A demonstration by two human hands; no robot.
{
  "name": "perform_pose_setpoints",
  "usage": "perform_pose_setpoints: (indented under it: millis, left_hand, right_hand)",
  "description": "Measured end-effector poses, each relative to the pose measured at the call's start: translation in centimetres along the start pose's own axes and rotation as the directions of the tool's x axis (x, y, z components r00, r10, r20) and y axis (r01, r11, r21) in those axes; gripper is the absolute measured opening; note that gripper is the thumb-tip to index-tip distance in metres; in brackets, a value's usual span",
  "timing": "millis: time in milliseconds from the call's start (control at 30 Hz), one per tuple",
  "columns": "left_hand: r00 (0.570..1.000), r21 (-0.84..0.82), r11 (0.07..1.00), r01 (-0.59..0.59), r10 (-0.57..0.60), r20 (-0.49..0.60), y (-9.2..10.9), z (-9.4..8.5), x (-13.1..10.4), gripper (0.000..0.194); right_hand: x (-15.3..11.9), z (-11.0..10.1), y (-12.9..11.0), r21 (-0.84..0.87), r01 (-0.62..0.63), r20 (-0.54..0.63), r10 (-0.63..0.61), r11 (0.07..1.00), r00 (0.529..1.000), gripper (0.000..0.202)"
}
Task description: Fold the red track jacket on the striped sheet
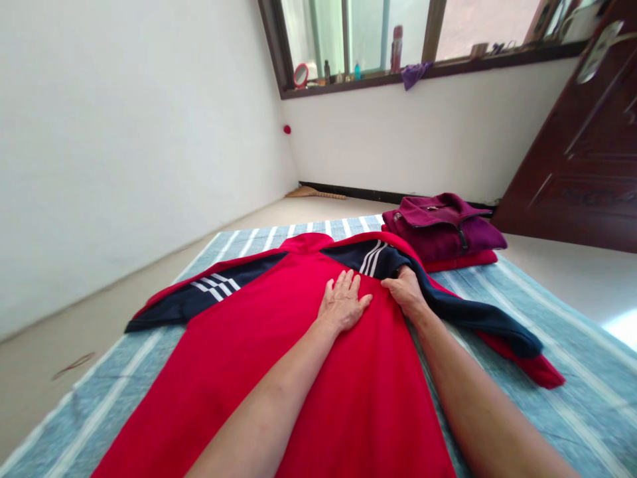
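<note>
A red jacket point(259, 352) with navy sleeves and white stripes lies spread out, its collar at the far end. My left hand point(343, 302) rests flat on the jacket's upper part, fingers stretched out. At the right shoulder, my right hand point(407, 291) is closed on the jacket, with the navy cloth bunched at its fingers. The right sleeve point(482, 322) trails off to the right past my wrist. On the left, the other sleeve point(174, 309) stretches out across the cloth.
A striped blue-and-white cloth point(542, 318) lies under the jacket. Folded purple clothing point(448, 232) sits on something red at the far right corner. Behind are a window sill point(358, 86) with bottles and a mirror, a broom point(303, 192) on the floor, and a brown door point(577, 159).
</note>
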State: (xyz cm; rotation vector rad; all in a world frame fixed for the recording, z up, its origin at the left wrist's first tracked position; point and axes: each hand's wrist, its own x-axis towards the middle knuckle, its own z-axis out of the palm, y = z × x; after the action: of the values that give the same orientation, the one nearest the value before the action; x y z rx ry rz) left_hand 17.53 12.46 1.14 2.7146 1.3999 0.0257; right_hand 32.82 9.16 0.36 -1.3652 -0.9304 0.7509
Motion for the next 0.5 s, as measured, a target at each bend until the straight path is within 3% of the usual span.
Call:
perform_pose_setpoints:
  millis: [333, 500]
  left_hand:
    - [0.999, -0.002, 1.0, -0.022, 0.022, 0.024, -0.1, -0.5, 0.3, 0.063]
    - [0.999, -0.012, 0.999, -0.041, 0.041, 0.008, -0.1, -0.5, 0.5, 0.062]
  right_hand:
    - [0.4, -0.7, 0.0, -0.286, -0.058, -0.049, 0.046, 0.956, 0.998, 0.046]
    - [-1.0, -1.8, -0.9, -0.427, -0.085, -0.025, 0.082, 0.9, 0.996, 0.037]
